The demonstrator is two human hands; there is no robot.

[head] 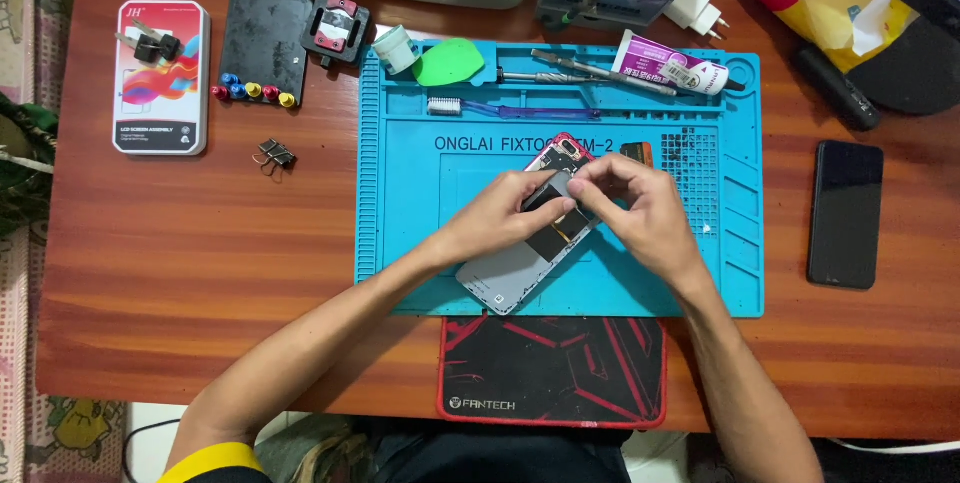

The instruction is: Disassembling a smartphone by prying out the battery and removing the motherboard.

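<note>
An opened phone (520,268) with its back removed lies tilted near the middle of the blue work mat (410,233), its lower end close to the mat's front edge. The left hand (505,215) presses down on its dark inner part with fingertips closed on it. The right hand (640,205) pinches a small piece at the same spot. Along the mat's far edge lie a green pick (450,61), a toothbrush (490,107) and a glue tube (670,65). A black phone (845,213) rests near the table's right edge.
</note>
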